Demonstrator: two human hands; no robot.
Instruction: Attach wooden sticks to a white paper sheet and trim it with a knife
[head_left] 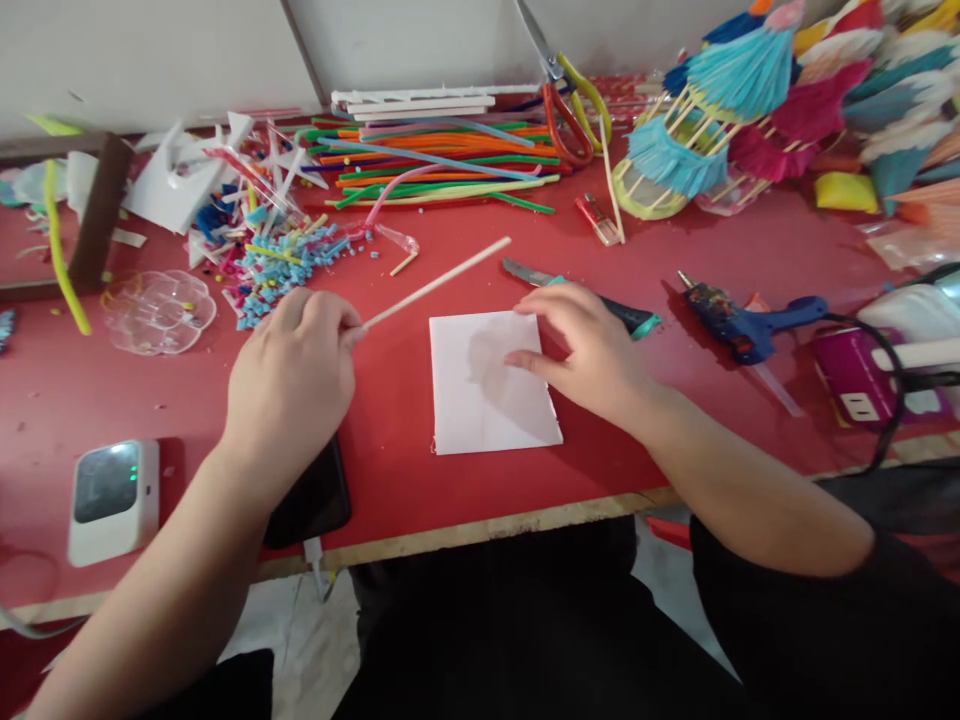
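Observation:
My left hand point(296, 365) pinches one end of a thin pale stick point(442, 280), which slants up to the right above the red table. A white square board point(487, 400) lies flat in front of me, its right edge a little ragged. Over the board's upper right part is my right hand point(581, 350), thumb and fingers apart with nothing between them. Its fingertips are at the board's top edge; whether they press on it I cannot tell. Just behind that hand lies a utility knife point(630, 316), partly covered by it.
Colored pipe cleaners point(442, 160), scissors point(562, 90) and paper umbrellas point(675, 155) line the back. A blue glue gun point(750, 325) lies right. Left are foam scraps point(281, 265), a clear flower-shaped dish point(161, 312), a white device point(112, 500) and a black phone point(319, 495).

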